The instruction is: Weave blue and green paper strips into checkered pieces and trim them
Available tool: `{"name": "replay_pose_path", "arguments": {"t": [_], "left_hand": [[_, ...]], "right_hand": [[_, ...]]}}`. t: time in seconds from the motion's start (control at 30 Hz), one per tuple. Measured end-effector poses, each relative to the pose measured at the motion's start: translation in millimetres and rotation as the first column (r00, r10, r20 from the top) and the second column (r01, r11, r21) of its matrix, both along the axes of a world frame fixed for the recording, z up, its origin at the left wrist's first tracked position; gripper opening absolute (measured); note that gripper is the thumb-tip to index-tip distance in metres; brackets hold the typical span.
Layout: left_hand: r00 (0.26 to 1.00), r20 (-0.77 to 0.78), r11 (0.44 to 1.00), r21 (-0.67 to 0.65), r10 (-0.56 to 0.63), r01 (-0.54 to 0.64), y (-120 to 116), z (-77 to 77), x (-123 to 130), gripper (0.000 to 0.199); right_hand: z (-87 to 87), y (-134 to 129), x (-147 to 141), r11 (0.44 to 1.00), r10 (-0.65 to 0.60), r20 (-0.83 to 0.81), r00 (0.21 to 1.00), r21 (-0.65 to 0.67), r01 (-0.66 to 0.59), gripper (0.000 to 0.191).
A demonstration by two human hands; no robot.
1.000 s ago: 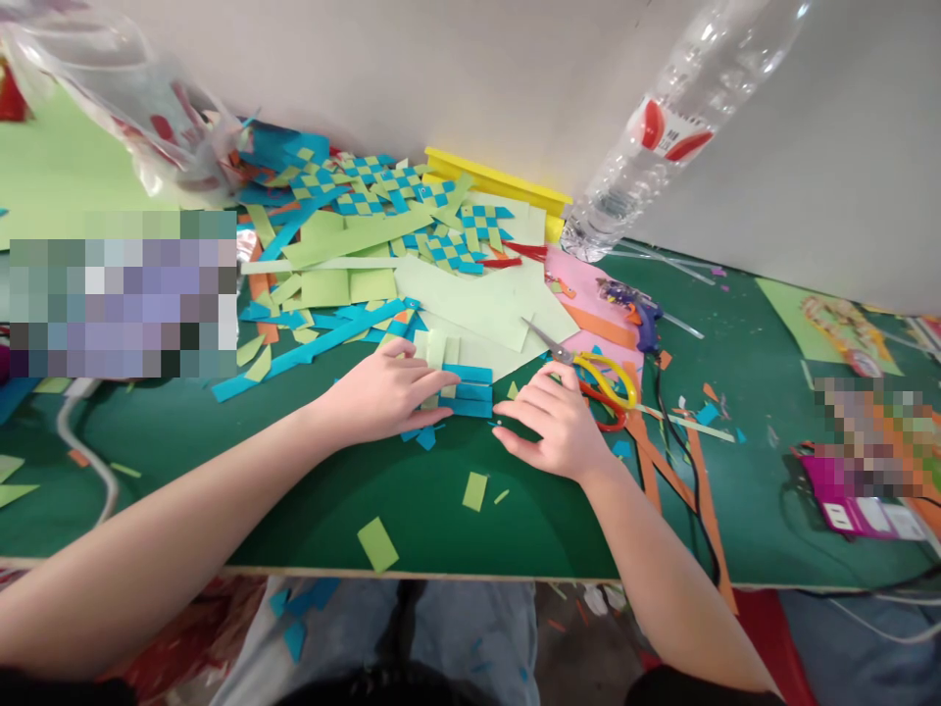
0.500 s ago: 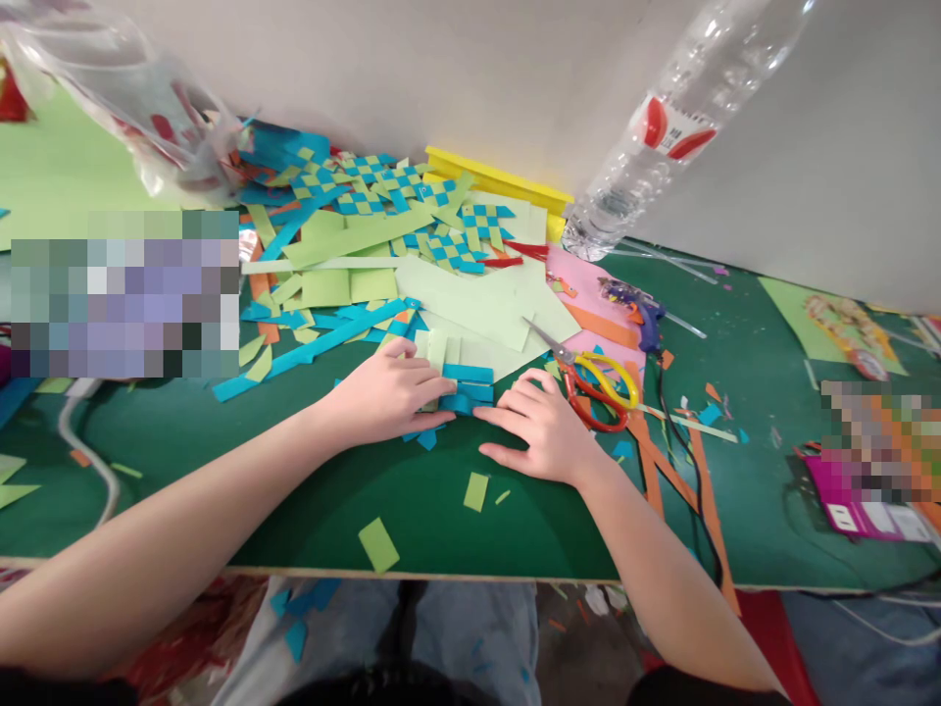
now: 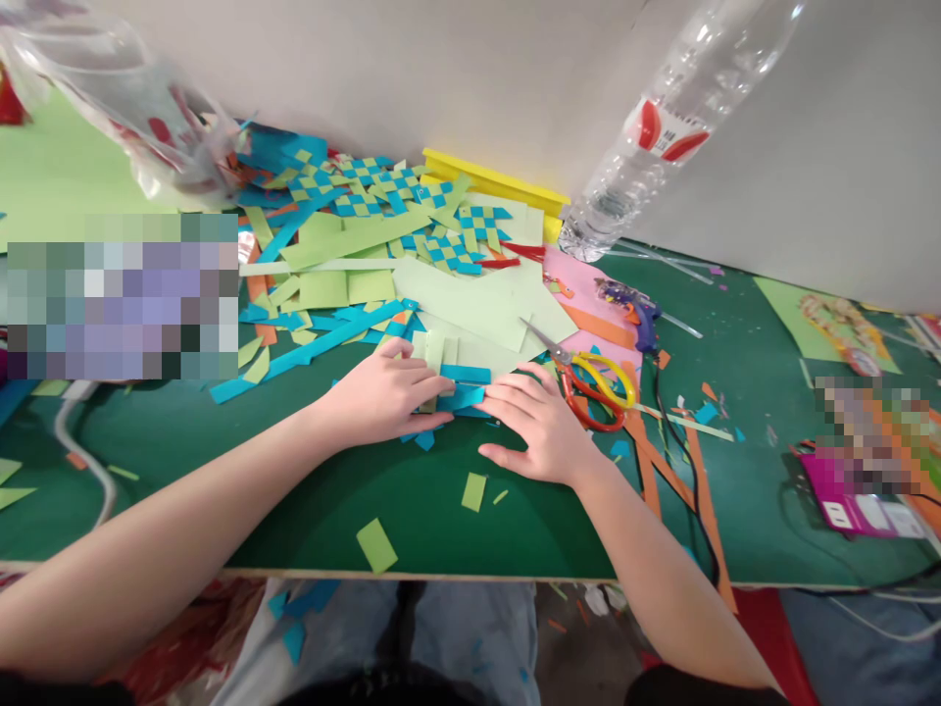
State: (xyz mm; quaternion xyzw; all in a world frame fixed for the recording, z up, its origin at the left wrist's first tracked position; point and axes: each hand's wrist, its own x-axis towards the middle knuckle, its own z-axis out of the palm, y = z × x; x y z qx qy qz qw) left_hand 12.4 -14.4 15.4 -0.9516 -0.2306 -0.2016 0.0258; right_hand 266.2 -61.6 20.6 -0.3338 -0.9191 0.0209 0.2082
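Note:
Blue paper strips (image 3: 465, 392) lie side by side on the green table, crossing pale green strips (image 3: 435, 355) whose lower part is partly under my fingers. My left hand (image 3: 386, 392) rests on the left part of these strips, fingers spread and pressing down. From the right, my right hand (image 3: 536, 422) touches the right ends of the blue strips with its fingertips, its thumb apart on the table side. Scissors (image 3: 595, 382) with red and yellow handles lie just beyond my right hand. Whether any strip is pinched does not show.
Woven blue and green pieces (image 3: 360, 186) are piled at the back. A plastic bottle (image 3: 647, 157) stands at the back right, a clear cup (image 3: 147, 108) at the back left. A black cable (image 3: 672, 431) and orange strips (image 3: 698, 490) lie to the right.
The right fingers have moved slightly up and onto the blue strips' ends. One blue strip now lies tilted, its right end nearer those fingers. The left hand has hardly moved.

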Motion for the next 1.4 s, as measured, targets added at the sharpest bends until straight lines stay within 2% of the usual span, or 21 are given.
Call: {"name": "replay_pose_path", "arguments": {"t": [0.23, 0.33, 0.43, 0.6, 0.7, 0.77, 0.83, 0.9, 0.97, 1.03, 1.07, 1.13, 1.2, 1.27, 1.33, 1.4], "left_hand": [[0.992, 0.121, 0.983, 0.178, 0.024, -0.045, -1.2, 8.0, -3.0, 0.031], [0.997, 0.077, 0.972, 0.236, -0.021, 0.003, -2.4, 10.1, -5.2, 0.035], [0.997, 0.045, 0.966, 0.254, -0.059, 0.046, -3.1, 9.9, -6.8, 0.032], [0.990, 0.114, 0.968, 0.245, -0.081, 0.051, -2.2, 11.0, -7.9, 0.020], [0.988, 0.131, 0.970, 0.237, -0.080, 0.047, -1.2, 13.7, -10.2, 0.018], [0.989, 0.126, 0.976, 0.214, -0.075, 0.047, -0.8, 15.1, -12.9, 0.020], [0.989, 0.128, 0.981, 0.186, -0.074, 0.049, -0.5, 15.6, -15.8, 0.022], [0.987, 0.133, 0.984, 0.164, -0.092, 0.070, -0.1, 15.4, -18.3, 0.022], [0.985, 0.126, 0.985, 0.145, -0.116, 0.098, 0.3, 15.1, -19.7, 0.022], [0.985, 0.114, 0.985, 0.125, -0.130, 0.116, 0.7, 15.0, -20.2, 0.021], [0.985, 0.110, 0.986, 0.117, -0.132, 0.119, 0.7, 15.1, -20.2, 0.021], [0.984, 0.113, 0.986, 0.109, -0.137, 0.125, 0.5, 15.8, -19.9, 0.021], [0.982, 0.126, 0.984, 0.122, -0.144, 0.129, 0.0, 16.9, -19.3, 0.022], [0.979, 0.136, 0.980, 0.145, -0.155, 0.135, -0.6, 18.3, -18.8, 0.020], [0.976, 0.144, 0.977, 0.164, -0.161, 0.137, -1.0, 19.4, -18.6, 0.018], [0.975, 0.152, 0.976, 0.170, -0.160, 0.134, -1.1, 19.9, -18.7, 0.016]], "right_hand": [[0.3, -1.8, -2.2, 0.998, 0.028, 0.070, 0.997, -0.061, -0.024, 0.054], [-2.0, -1.9, -2.2, 0.998, 0.029, 0.087, 0.996, -0.049, -0.025, 0.056], [-3.6, -2.3, -3.0, 0.998, 0.037, 0.105, 0.994, -0.054, -0.031, 0.057], [0.5, -1.5, -2.9, 0.995, 0.043, 0.116, 0.992, -0.094, -0.032, 0.059], [2.5, 3.4, 5.8, 0.998, -0.030, 0.041, 0.999, -0.055, 0.033, 0.053], [2.7, 9.9, 17.4, 0.983, -0.183, -0.073, 0.980, 0.022, 0.185, 0.041], [3.4, 18.5, 32.7, 0.909, -0.379, -0.220, 0.899, 0.093, 0.406, 0.029], [6.3, 28.9, 50.3, 0.779, -0.535, -0.362, 0.764, 0.140, 0.612, 0.023], [11.9, 40.3, 68.9, 0.676, -0.626, -0.417, 0.659, 0.130, 0.725, 0.024], [18.9, 52.7, 87.5, 0.612, -0.708, -0.397, 0.585, 0.069, 0.788, 0.028], [22.2, 59.3, 96.7, 0.580, -0.749, -0.368, 0.551, 0.037, 0.814, 0.030], [27.2, 72.8, 114.2, 0.479, -0.843, -0.280, 0.459, -0.006, 0.878, 0.033], [28.8, 86.1, 129.3, 0.328, -0.937, -0.140, 0.321, -0.031, 0.944, 0.034], [26.5, 97.7, 140.7, 0.153, -0.980, 0.113, 0.164, -0.099, 0.983, 0.036], [21.0, 106.7, 147.9, 0.098, -0.970, 0.208, 0.123, -0.128, 0.987, 0.041], [13.7, 112.8, 151.7, 0.090, -0.959, 0.254, 0.124, -0.140, 0.986, 0.040]]}}
